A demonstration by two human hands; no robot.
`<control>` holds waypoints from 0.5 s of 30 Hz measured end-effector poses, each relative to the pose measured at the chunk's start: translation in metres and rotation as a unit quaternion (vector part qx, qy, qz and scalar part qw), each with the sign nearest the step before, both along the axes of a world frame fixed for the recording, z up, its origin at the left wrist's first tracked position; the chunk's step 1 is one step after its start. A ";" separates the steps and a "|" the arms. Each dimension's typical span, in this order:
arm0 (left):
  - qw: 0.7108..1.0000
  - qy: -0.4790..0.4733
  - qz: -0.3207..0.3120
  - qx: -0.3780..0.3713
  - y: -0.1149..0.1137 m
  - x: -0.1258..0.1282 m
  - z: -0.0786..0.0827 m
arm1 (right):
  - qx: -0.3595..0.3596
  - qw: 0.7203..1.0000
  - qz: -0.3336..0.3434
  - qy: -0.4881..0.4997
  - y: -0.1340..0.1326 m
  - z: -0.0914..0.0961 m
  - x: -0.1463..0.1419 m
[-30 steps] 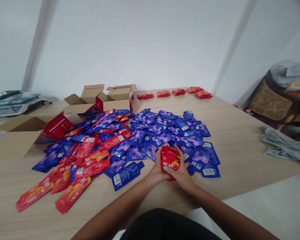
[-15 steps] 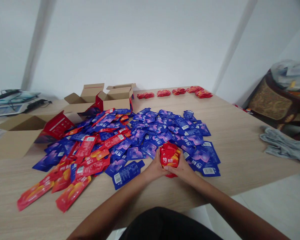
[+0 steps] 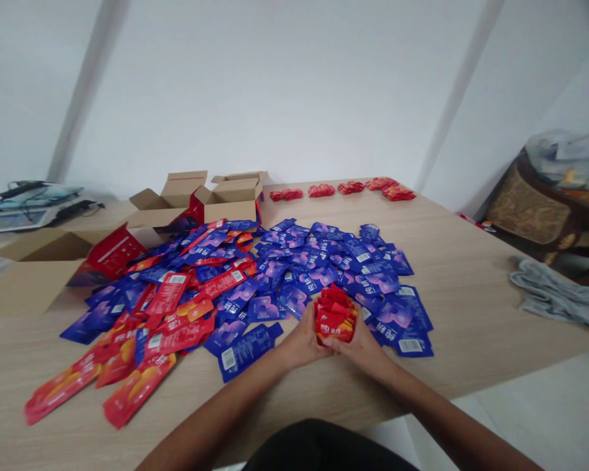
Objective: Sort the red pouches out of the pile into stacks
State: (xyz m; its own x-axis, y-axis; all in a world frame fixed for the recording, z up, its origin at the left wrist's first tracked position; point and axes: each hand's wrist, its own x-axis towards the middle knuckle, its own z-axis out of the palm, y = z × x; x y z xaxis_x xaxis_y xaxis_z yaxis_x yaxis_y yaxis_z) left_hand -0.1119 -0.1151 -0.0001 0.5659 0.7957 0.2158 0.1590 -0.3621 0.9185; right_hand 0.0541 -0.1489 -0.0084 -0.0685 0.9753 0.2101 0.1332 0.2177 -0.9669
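Between my two hands is a stack of red pouches (image 3: 334,315), its printed front facing me and several top edges showing fanned behind. My left hand (image 3: 302,341) closes on the stack's left side, and my right hand (image 3: 366,347) grips the right side with its thumb across the lower front. Just beyond the hands spreads a pile of blue pouches (image 3: 319,252) with purple prints. One blue pouch (image 3: 249,351) lies barcode up beside my left forearm. Further left, red pouches (image 3: 169,294) lie mixed with blue ones.
Open cardboard boxes (image 3: 39,278) stand on the left and back left of the wooden table (image 3: 471,281). Small stacks of red pouches (image 3: 321,190) line the far edge. Grey gloves or cloth (image 3: 559,291) lie at the right edge, near a patterned chair (image 3: 520,196).
The red stack has tipped slightly, so more pouch edges show at its top. Both hands stay around it. The camera view has shifted a little.
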 end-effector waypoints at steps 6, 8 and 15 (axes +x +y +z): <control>0.960 -0.158 -0.056 -0.223 -0.006 0.002 -0.010 | -0.021 0.998 0.019 0.063 -0.010 0.010 -0.004; 0.948 -0.205 -0.046 -0.240 -0.007 0.008 -0.019 | -0.027 0.995 0.022 0.091 -0.013 0.011 -0.006; 0.954 -0.204 0.004 -0.222 -0.013 0.021 -0.022 | -0.061 0.995 0.008 0.084 -0.015 -0.002 -0.012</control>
State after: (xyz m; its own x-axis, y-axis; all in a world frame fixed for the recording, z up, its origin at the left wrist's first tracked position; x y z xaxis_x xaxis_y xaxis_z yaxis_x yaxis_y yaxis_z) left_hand -0.0909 -0.1276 -0.0221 0.4999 0.8642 0.0580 -0.2432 0.0758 0.9670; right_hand 0.0424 -0.1639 -0.0108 -0.0576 0.9934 0.0992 -0.0355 0.0973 -0.9946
